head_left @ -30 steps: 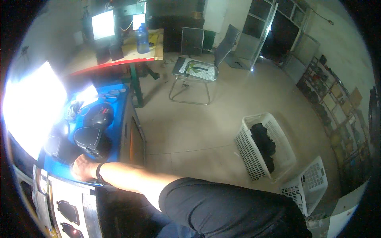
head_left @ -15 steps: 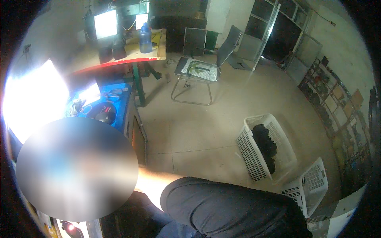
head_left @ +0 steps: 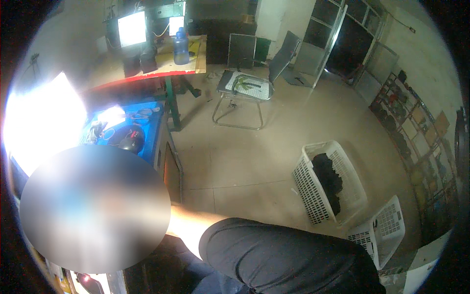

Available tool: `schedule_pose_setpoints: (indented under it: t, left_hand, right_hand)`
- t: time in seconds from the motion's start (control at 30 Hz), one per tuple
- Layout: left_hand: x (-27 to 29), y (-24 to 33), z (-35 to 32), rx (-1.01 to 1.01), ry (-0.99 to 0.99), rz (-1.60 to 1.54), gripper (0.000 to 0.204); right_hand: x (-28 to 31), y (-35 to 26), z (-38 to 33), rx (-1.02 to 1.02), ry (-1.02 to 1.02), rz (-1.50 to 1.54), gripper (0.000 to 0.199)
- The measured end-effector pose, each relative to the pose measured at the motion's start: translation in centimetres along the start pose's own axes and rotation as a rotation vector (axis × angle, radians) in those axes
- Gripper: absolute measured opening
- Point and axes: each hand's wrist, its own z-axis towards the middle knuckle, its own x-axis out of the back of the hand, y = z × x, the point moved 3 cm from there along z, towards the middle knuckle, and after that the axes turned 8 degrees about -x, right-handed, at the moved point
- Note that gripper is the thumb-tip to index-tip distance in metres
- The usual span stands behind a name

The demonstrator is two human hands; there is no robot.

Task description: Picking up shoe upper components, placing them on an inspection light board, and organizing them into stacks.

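Observation:
My right forearm (head_left: 183,228) reaches out of a black short sleeve (head_left: 284,259) toward the left, to a blue-topped workbench (head_left: 149,142). A round blurred patch (head_left: 95,208) covers the hand and the bench around it, so I cannot see what the hand touches or holds. Beyond the patch, dark rounded objects (head_left: 129,139) and some cables (head_left: 98,130) lie on the blue surface. My left hand is out of the picture.
A very bright glare (head_left: 41,120) washes out the far left. A desk (head_left: 161,66) at the back carries lit screens and a blue bottle (head_left: 181,46). A metal-framed chair (head_left: 247,88) stands mid-floor. Two white baskets (head_left: 306,183) (head_left: 387,225) sit right; one holds dark items.
One second ago my hand lay flat on the blue bench with a band on the wrist. The blurred patch has since covered it, and the view has shifted slightly.

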Motion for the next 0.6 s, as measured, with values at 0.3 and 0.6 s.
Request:
schedule_pose_setpoints:
  t: [0.3,0.6]
  left_hand:
    - [-0.3,-0.8,-3.9,-0.018,0.058,0.153,0.045]
    - [-0.5,-0.5,-5.4,0.001,-0.047,0.356,0.039]
  right_hand:
    - [0.4,0.1,1.2,-0.156,-0.316,-0.075,0.027]
    - [0.3,-0.3,0.8,-0.059,-0.134,-0.051,0.034]
